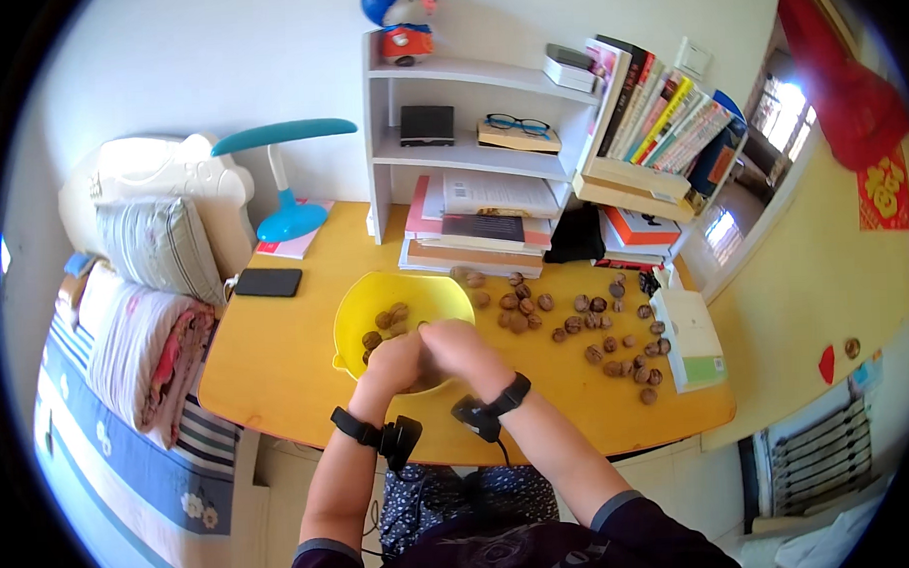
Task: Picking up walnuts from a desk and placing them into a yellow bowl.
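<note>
While both hands meet over the near rim of the yellow bowl (403, 304), the left hand (392, 363) and right hand (464, 346) press together with fingers curled inward — whether they grip a walnut between them cannot be told, since the fingers hide it. A few walnuts (389, 317) lie inside the bowl, which sits on the orange desk (277, 355) just in front of the person. More loose walnuts (596, 329) are scattered across the desk to the right — near a white and green carton (691, 338). A black phone (268, 282) lies to the left, below a teal lamp (286, 180).
</note>
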`<state>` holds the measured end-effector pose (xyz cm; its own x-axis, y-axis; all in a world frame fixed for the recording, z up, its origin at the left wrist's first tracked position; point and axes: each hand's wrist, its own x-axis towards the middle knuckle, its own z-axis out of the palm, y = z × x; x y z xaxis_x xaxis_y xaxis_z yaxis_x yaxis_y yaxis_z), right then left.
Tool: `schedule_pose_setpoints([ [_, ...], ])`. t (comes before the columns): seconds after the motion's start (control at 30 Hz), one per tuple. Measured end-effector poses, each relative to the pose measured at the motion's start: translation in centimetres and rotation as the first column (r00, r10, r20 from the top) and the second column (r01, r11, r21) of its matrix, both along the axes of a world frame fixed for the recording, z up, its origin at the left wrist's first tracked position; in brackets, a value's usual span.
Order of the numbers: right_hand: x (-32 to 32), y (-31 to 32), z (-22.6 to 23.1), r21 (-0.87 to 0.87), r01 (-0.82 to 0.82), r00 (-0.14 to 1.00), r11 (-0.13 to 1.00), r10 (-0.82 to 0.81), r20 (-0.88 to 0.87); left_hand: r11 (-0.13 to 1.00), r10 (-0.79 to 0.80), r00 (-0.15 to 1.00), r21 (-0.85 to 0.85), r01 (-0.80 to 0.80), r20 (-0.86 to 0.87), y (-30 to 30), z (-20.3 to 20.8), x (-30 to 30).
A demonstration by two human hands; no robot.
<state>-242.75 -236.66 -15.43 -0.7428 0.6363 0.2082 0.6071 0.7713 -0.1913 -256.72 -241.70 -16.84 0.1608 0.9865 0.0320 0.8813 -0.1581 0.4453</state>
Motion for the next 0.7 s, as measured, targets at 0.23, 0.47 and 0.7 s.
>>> schedule_pose_setpoints([
  [0.23,0.8,-0.7,-0.6,0.000,0.122,0.965,0.993,-0.119,-0.233,1.000,0.026,0.997,0.001,-0.026,0.066,-0.8,1.7,1.3],
  [0.47,4.3,-0.6,0.2,-0.144,0.142,0.671,0.979,-0.202,-0.713,0.934,0.027,0.994,0.352,-0.063,0.106,-2.5,4.7,4.6],
  [0.7,13.3,1.9,-2.8,-0.161,0.437,0.650,0.885,-0.435,-0.623,0.962,-0.171,0.726,0.271,-0.021,0.666,1.6,-1.3,13.8],
])
